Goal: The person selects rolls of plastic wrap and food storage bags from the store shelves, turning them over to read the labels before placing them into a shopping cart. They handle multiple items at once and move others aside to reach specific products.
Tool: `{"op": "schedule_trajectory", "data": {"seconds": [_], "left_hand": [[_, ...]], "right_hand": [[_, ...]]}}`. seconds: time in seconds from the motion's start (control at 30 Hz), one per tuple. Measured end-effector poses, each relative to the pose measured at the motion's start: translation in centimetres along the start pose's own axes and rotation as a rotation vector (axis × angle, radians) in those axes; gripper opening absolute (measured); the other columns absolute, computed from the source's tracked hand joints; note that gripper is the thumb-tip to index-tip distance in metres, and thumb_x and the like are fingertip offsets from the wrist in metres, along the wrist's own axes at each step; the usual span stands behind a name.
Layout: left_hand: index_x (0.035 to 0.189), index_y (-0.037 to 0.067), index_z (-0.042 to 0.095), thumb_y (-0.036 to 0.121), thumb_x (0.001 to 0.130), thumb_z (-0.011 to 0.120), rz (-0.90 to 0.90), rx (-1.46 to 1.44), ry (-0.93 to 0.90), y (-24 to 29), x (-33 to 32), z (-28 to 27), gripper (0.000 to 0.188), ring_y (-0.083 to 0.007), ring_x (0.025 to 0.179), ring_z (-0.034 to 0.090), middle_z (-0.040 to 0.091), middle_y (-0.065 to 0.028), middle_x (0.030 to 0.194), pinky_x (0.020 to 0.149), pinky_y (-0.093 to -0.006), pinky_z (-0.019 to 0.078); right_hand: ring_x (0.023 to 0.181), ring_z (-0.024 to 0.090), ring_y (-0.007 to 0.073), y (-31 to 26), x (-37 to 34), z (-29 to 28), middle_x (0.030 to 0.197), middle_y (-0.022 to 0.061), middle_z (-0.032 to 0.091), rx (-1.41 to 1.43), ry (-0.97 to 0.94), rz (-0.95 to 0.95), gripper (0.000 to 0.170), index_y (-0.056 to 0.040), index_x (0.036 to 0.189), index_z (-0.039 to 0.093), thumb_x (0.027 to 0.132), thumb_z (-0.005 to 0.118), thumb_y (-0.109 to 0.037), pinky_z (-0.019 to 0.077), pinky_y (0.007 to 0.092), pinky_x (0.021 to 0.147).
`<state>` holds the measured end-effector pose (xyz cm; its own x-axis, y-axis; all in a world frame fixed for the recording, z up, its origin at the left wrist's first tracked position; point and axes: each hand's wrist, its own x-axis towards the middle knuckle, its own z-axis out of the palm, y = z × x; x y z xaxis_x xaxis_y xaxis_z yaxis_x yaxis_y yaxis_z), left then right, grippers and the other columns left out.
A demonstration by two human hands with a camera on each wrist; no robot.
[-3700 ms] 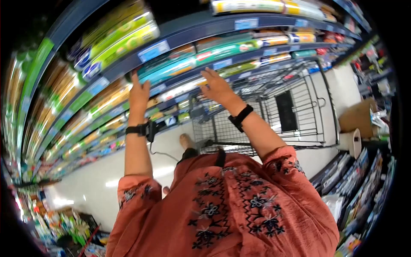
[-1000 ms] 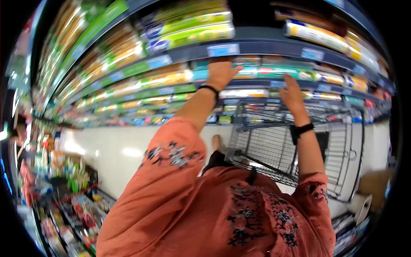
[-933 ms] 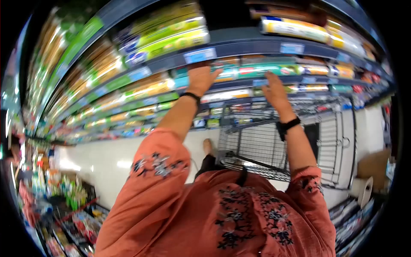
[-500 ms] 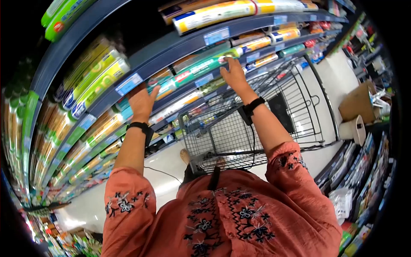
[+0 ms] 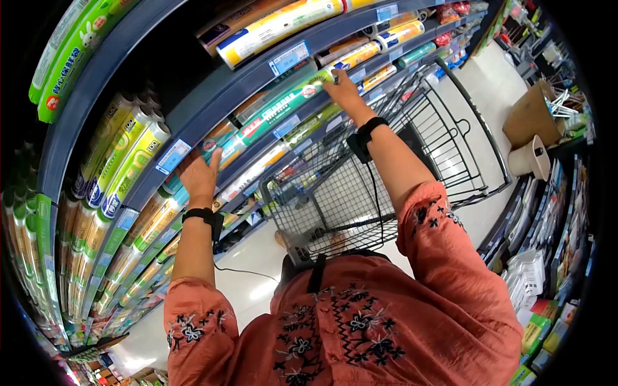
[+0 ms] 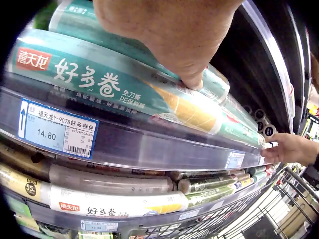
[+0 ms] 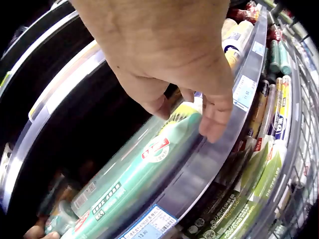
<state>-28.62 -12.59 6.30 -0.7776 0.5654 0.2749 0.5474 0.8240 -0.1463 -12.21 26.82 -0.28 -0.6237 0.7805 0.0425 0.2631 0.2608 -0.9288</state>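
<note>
Left hand (image 5: pixel 198 177) and right hand (image 5: pixel 346 93) on long teal plastic-wrapped rolls (image 5: pixel 277 112)
Head: the rolls lie at eleven o'clock, a black wire shopping cart (image 5: pixel 421 159) at two. Left wrist: the left hand, at twelve, touches the rolls; with fingers hidden, I cannot tell its grip. Right wrist: the right hand's thumb and fingers curl round a red-labelled teal roll (image 7: pixel 134 172) slanting toward seven.

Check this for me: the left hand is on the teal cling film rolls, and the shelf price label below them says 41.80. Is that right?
Not quite: the shelf price label reads 14.80, as the left wrist view shows. The left hand is indeed on the teal cling film rolls.
</note>
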Motion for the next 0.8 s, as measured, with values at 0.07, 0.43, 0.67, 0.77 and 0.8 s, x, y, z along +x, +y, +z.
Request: {"op": "schedule_trajectory", "data": {"seconds": [0.07,0.43,0.67,0.77,0.8], "left_hand": [[0.141,0.001,0.048,0.069,0.089,0.051,-0.053,-0.057,-0.128,0.1,0.3,-0.7,0.086,-0.0454,0.121,0.051,0.053,-0.0283,0.134,0.1,-0.0517,0.0415],[0.141,0.0,0.047,0.072,0.088,0.05,0.08,0.032,0.191,-0.4,-0.1,0.6,0.089,-0.0436,0.109,0.06,0.058,-0.0289,0.127,0.087,-0.0497,0.0505],[0.141,-0.001,0.047,0.072,0.088,0.049,-0.044,-0.022,-0.109,0.0,0.6,-0.4,0.09,-0.0439,0.107,0.06,0.058,-0.0311,0.125,0.085,-0.0496,0.0507],[0.141,-0.002,0.046,0.072,0.088,0.049,0.073,0.039,0.154,0.0,-0.1,0.1,0.091,-0.0439,0.102,0.062,0.061,-0.0313,0.119,0.085,-0.0512,0.05],[0.141,-0.002,0.046,0.072,0.088,0.049,0.116,0.067,0.239,-0.2,-0.1,0.4,0.091,-0.0439,0.1,0.063,0.062,-0.0312,0.116,0.085,-0.052,0.0497]], "right_hand": [[0.1,0.063,0.0367,-0.1,0.5,0.3,0.115,0.0268,0.062,-0.023,0.015,0.032,0.064,0.0026,0.136,0.046,0.085,0.067,-0.029,0.0507,0.0426,0.089],[0.091,0.061,0.0204,-3.1,-0.6,-1.6,0.104,0.0073,0.058,0.459,-0.055,0.304,0.045,-0.0081,0.13,0.049,0.092,0.063,-0.027,0.0572,0.035,0.073],[0.076,0.062,0.0189,-3.1,-0.8,-1.8,0.092,0.0077,0.057,0.546,-0.004,0.294,0.033,-0.0056,0.109,0.049,0.091,0.068,-0.026,0.061,0.0353,0.068],[0.073,0.062,0.0188,-3.6,-1.5,-2.2,0.091,0.0091,0.058,0.599,-0.005,0.279,0.032,-0.0028,0.105,0.05,0.09,0.069,-0.025,0.0624,0.0343,0.068],[0.075,0.064,0.02,-3.5,-1.7,-2.1,0.093,0.0104,0.06,0.632,-0.001,0.254,0.034,0.0009,0.103,0.053,0.09,0.069,-0.026,0.0627,0.033,0.069]]}}
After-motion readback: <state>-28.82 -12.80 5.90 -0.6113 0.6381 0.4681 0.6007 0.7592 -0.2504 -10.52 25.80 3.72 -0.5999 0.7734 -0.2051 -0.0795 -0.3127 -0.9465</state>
